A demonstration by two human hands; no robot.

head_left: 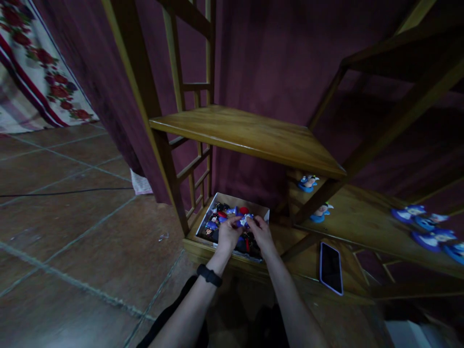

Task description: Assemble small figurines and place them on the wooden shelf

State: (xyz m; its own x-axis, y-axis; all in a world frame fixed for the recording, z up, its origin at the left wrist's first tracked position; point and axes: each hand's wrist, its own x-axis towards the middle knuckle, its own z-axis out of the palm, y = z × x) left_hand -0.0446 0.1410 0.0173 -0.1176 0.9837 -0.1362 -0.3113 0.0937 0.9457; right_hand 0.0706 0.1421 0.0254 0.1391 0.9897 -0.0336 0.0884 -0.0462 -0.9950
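A white-and-purple figurine [245, 220] is held between both hands, above an open box [261, 211] on the low shelf. My left hand [229, 235] has its fingers closed on the figurine's left side. From the other side, my right hand [260, 231] pinches the same figurine. Beneath and around them, the box holds several small figurines [213, 221] in black, red and purple, lying jumbled together. The hands cover part of the box's contents.
A wooden shelf board [246, 133] juts out above the box. Several blue-based figurines [307, 183] stand on the shelf to the right. A phone [330, 268] lies on the lower board. A shelf post [159, 145] rises at left.
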